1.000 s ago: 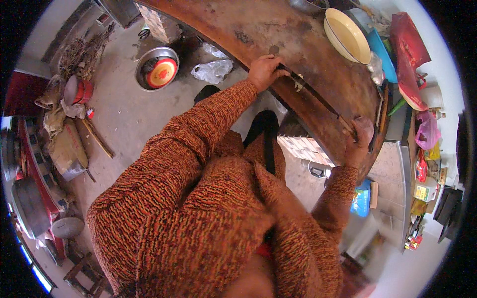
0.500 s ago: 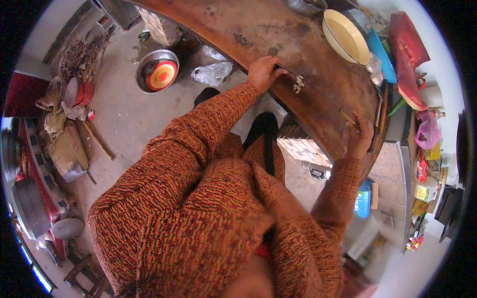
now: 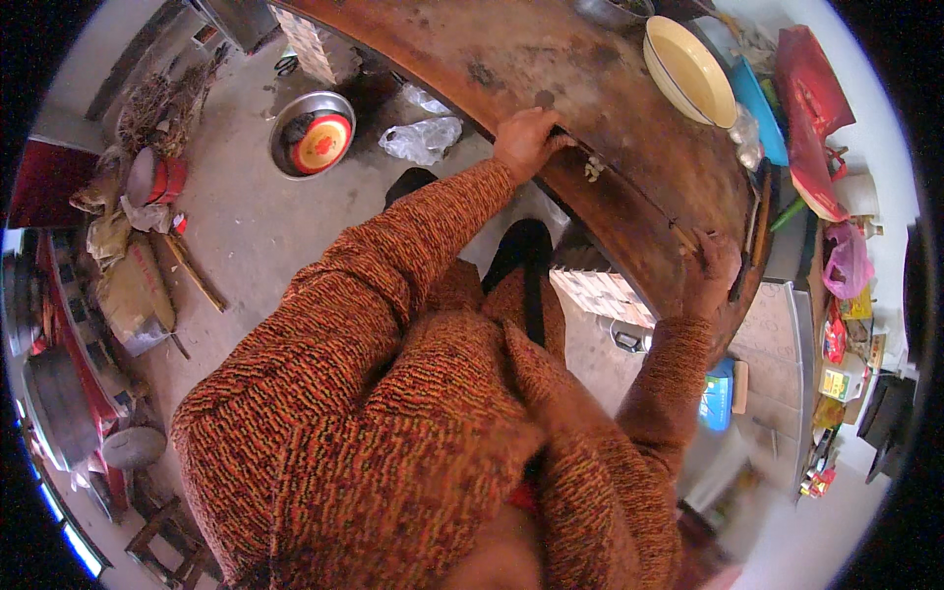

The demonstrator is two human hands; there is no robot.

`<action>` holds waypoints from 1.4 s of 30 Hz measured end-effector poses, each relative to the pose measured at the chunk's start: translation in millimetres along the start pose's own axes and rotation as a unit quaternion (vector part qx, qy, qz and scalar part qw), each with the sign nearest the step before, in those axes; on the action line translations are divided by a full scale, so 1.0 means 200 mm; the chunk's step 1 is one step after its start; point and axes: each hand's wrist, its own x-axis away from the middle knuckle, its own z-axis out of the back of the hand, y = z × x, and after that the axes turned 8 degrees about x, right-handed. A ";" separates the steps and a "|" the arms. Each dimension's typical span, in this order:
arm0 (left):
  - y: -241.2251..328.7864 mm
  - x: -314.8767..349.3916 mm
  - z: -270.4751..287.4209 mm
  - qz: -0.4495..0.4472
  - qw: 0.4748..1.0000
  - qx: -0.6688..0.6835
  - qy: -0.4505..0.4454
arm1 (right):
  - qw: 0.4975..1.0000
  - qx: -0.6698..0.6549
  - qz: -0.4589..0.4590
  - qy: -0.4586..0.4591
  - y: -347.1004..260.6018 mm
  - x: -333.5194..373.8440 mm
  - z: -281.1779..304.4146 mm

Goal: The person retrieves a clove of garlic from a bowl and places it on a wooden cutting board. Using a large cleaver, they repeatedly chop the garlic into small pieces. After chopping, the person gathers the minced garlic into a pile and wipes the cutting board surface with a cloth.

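My left hand (image 3: 529, 140) is closed at the near edge of the brown wooden table (image 3: 521, 59). A thin dark strand or rod (image 3: 634, 187) stretches from its fingers toward my right; cannot tell which it is. My right hand (image 3: 710, 265) rests low at the table's right end. Its fingers are closed around a short, light tan, stick-like piece (image 3: 682, 236), which appears to meet the dark line's end. Several small whitish bits (image 3: 593, 169) lie beside the line, near my left hand.
A cream enamel basin (image 3: 690, 74) stands at the table's far right, with a blue tray (image 3: 759, 113) and a red bag (image 3: 811, 108) beyond. On the floor are a steel basin (image 3: 280, 143) holding a red-rimmed dish, and a clear plastic bag (image 3: 421, 140).
The dark line now shows at full length between my hands. My right hand has shifted slightly, bringing the tan piece into plainer view. My left hand has moved a little right.
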 end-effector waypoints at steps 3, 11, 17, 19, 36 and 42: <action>0.03 -0.01 0.00 -0.062 0.997 -0.004 0.045 | 0.997 -0.037 -0.068 -0.009 -0.01 0.10 -0.07; 0.03 -0.01 0.00 -0.013 1.000 -0.004 0.013 | 0.988 -0.077 -0.136 -0.007 -0.13 0.17 0.05; 0.03 0.00 0.01 -0.029 0.999 -0.032 0.015 | 0.973 -0.076 -0.200 -0.086 -0.22 0.15 0.12; 0.00 0.00 0.00 -0.021 1.000 -0.002 0.004 | 0.974 -0.057 -0.203 -0.088 -0.27 0.10 0.21; -0.06 -0.01 -0.02 -0.027 0.999 0.020 -0.012 | 0.967 -0.110 -0.215 -0.076 -0.38 0.22 0.17; -0.03 -0.02 -0.02 -0.011 0.999 0.030 -0.036 | 0.949 -0.204 -0.230 -0.065 -0.25 0.27 0.08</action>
